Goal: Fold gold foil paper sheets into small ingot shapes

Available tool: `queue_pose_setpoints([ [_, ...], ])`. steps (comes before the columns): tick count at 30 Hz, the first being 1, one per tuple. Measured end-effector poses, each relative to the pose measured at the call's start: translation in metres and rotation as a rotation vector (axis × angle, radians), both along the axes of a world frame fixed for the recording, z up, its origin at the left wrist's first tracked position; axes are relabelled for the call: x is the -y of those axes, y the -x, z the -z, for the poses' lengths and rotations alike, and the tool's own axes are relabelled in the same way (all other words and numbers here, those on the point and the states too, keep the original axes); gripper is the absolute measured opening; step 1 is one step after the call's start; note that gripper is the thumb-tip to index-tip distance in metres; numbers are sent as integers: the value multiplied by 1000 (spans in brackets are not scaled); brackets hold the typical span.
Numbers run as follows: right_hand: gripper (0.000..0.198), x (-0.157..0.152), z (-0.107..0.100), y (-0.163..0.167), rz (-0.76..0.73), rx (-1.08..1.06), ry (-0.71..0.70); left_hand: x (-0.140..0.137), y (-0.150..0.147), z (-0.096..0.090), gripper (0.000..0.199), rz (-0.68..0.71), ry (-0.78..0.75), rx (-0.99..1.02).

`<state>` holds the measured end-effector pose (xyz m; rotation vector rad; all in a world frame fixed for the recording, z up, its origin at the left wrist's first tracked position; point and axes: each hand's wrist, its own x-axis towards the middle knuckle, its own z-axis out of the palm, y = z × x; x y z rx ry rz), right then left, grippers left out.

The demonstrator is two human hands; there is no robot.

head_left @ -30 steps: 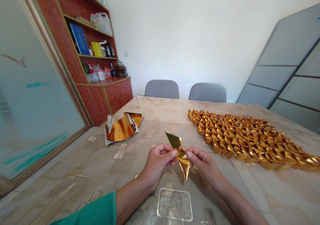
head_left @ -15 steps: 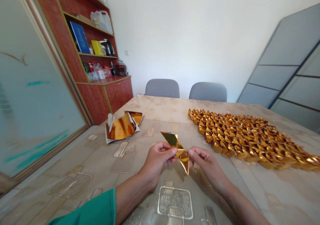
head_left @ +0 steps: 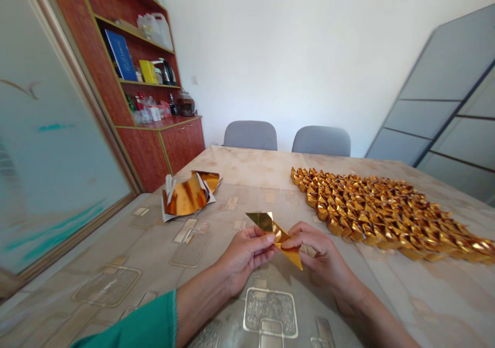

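While the left hand (head_left: 246, 250) pinches the gold foil piece (head_left: 277, 230) above the desk (head_left: 251, 165), well short of its far edge, the right hand (head_left: 319, 247), earlier at the foil's side, now reaches over, apparently gripping its lower half; shaping seems unfinished.

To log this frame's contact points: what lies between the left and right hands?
In the head view, a folded gold foil piece spans from the left hand to the right hand, touching both.
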<state>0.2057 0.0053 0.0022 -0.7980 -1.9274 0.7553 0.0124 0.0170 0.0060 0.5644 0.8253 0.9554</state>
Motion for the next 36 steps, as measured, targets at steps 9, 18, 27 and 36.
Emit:
queue_pose_setpoints([
  [9, 5, 0, -6, -5, -51, 47, -41, 2, -1, 1, 43, 44, -82, -66],
  [18, 10, 3, -7, -6, 65, 147, -36, 3, -1, 1, 41, 37, -189, -96],
  [27, 8, 5, -12, -2, -25, 117, -48, 6, -1, 0, 42, 97, -153, -113],
  [36, 20, 3, -12, -9, -42, 86, -77, 4, -2, 5, 40, 67, -130, -100],
])
